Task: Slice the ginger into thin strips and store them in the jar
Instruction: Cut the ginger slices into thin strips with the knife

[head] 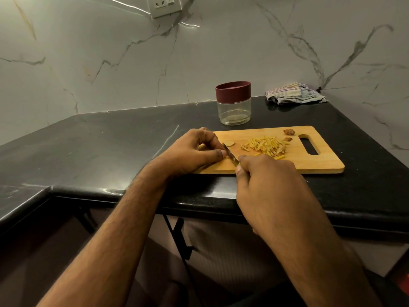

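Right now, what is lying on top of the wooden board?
On the board: a pile of ginger strips, two small ginger knobs, one slice by the knife. The left hand covers whatever it pins there.

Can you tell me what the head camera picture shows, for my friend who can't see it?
A person cuts ginger on a wooden cutting board: the right hand grips a knife, and the left hand holds a ginger piece beside the blade. A pile of ginger strips lies mid-board, and a clear jar with its maroon lid on stands behind.
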